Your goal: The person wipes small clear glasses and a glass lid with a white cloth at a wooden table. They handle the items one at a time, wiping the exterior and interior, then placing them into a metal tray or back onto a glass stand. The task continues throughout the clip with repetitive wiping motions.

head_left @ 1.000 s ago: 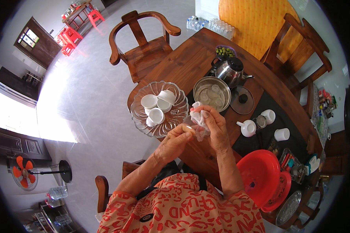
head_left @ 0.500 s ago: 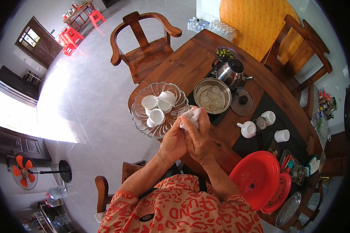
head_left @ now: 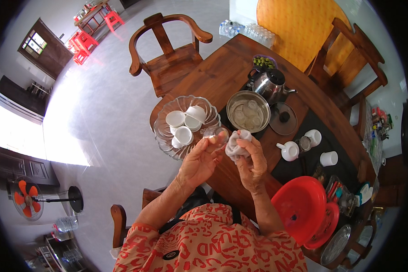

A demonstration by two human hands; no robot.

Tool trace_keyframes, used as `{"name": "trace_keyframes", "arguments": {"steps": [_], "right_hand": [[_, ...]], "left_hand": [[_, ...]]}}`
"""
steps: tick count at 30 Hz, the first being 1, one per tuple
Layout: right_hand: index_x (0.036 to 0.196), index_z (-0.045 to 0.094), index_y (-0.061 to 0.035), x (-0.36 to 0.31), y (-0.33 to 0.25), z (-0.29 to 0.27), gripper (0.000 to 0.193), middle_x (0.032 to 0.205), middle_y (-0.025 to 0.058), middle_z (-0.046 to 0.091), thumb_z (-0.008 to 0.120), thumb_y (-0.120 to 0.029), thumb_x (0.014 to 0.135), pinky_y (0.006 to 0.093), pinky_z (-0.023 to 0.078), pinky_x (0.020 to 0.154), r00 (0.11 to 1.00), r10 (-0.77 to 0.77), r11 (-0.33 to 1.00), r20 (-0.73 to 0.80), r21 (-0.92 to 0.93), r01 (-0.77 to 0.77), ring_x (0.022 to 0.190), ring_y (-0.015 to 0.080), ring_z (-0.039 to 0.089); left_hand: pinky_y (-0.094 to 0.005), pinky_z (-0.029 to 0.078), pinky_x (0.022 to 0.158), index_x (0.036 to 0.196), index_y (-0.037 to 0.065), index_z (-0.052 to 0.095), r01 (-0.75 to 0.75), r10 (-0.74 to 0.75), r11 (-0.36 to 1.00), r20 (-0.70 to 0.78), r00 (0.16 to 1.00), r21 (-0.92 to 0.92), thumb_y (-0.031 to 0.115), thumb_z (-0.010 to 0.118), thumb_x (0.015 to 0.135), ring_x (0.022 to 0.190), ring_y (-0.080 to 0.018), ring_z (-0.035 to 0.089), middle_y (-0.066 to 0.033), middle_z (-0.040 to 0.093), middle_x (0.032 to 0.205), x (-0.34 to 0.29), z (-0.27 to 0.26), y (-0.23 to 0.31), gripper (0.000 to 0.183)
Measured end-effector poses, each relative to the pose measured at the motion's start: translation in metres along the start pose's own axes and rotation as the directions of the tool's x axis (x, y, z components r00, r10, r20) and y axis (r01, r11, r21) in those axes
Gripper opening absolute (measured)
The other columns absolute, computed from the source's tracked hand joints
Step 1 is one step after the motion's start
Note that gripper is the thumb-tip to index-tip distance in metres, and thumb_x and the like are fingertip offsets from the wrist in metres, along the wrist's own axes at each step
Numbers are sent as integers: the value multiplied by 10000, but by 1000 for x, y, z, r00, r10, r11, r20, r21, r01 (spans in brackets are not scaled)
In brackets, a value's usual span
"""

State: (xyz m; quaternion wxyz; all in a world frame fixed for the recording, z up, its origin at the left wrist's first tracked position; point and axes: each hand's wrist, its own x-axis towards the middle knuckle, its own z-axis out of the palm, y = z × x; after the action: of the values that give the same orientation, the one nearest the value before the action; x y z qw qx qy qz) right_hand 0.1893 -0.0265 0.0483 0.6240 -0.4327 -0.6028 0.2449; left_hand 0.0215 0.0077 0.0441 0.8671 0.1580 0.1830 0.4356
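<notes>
Between the fingertips of my left hand is a small clear glass cup, held at the edge of the large scalloped glass bowl. My right hand is closed on a crumpled whitish cloth, just right of the cup and apart from it. Several white cups lie in the glass bowl, some tilted. Beyond my hands stands a steel pot with several small glass cups sitting in liquid.
A glass lid lies right of the pot, with a steel kettle behind. A white teapot and white cups stand farther right. A red basin is near my right forearm. An armchair stands at the table's far left.
My hands were together around the cloth and have moved apart. The glass cup now shows in my left hand, while my right hand has shifted right with the cloth.
</notes>
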Motion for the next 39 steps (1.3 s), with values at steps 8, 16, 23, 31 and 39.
{"name": "trace_keyframes", "arguments": {"steps": [8, 16, 23, 31, 39], "right_hand": [[1098, 620, -68, 11, -9, 3, 352, 1146, 137, 520, 637, 46, 765, 344, 490, 830, 996, 63, 993, 65, -106, -56, 1003, 277, 567], [1069, 620, -64, 17, -28, 4, 346, 1108, 134, 530, 654, 16, 735, 380, 462, 854, 995, -59, 960, 83, -269, 79, 1010, 304, 532], [1070, 617, -55, 24, -20, 4, 310, 1113, 130, 561, 623, -7, 764, 384, 434, 897, 981, 12, 979, 192, -202, 27, 1018, 306, 519], [1187, 552, -2, 13, 3, 2, 266, 1167, 84, 590, 470, -160, 990, 254, 436, 869, 874, 445, 802, 196, 346, -486, 1040, 115, 522], [1334, 450, 1, -3, 4, 21, 374, 1296, 138, 456, 444, -144, 989, 330, 433, 943, 928, 370, 890, 51, 269, -369, 1144, 211, 493]], "left_hand": [[-280, 381, 815, 1051, 101, 579, -59, 56, 988, 28, 998, 139, 251, 486, 986, 986, -107, 516, 3, 600, 1026, -2, -5, -5, 188], [-244, 374, 824, 1056, 75, 575, -92, 69, 917, 72, 995, 389, 217, 453, 1000, 949, -59, 475, 29, 574, 976, -1, -15, -8, 195], [-234, 376, 893, 1072, 45, 585, 10, -5, 796, -10, 1000, 605, 219, 443, 1009, 980, -53, 488, 10, 580, 1019, -14, 1, -5, 233], [-273, 369, 892, 1019, 70, 584, -99, 22, 888, 173, 985, 449, 272, 447, 1006, 1018, -105, 486, -65, 589, 1147, -9, -6, -8, 244], [-294, 378, 859, 1127, 131, 546, -14, 11, 996, 28, 1000, 89, 321, 456, 995, 1083, -130, 497, -32, 567, 1191, 3, -23, -22, 248]]}}
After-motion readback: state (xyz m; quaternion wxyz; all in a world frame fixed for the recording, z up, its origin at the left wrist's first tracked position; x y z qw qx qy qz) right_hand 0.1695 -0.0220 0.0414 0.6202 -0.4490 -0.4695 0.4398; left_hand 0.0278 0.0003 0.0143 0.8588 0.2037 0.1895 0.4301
